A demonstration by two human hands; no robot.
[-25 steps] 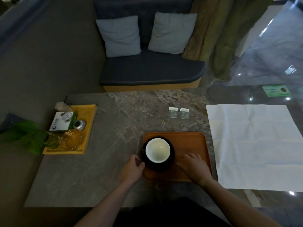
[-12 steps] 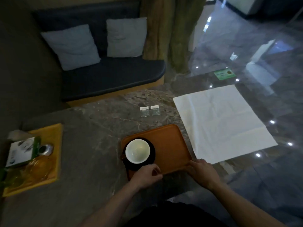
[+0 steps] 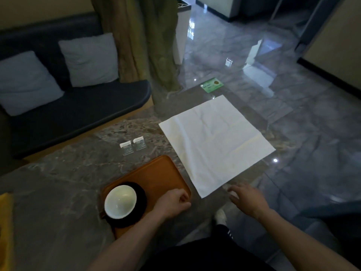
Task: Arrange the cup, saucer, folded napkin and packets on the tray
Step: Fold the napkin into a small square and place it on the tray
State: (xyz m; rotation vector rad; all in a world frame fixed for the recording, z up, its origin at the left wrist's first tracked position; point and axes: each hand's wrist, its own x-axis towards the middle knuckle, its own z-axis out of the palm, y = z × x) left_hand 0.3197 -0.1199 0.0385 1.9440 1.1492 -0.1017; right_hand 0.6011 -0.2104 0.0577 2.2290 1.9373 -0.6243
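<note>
On the grey marble table [image 3: 64, 173] sit one orange tray [image 3: 156, 173], one cup [image 3: 120, 201], one black saucer [image 3: 141, 200], one white napkin [image 3: 214, 141] and two small packets [image 3: 132, 146]. A green card [image 3: 212, 85] lies at the table's far corner, beyond the napkin.

The tray holds only the saucer, which sits at its near left end, and the saucer carries the cup; the cup's white inside shows nothing in it. The rest of the tray floor is bare. The napkin is spread flat and unfolded on the table just to the right of the tray, its near corner pointing toward the person. The two packets lie side by side on the marble beyond the tray's far edge, apart from it.

The left hand [image 3: 172, 202] is curled into a loose fist over the tray's near right corner, beside the saucer; the fingers are closed, but whether they pinch the tray's rim or merely rest on it cannot be told. The right hand [image 3: 248, 199] is open with fingers spread, palm down, near the napkin's near corner; it holds nothing, and whether its fingertips touch the table is unclear.

Behind the table stands a dark sofa [image 3: 78, 110] with two pale cushions [image 3: 58, 71].
</note>
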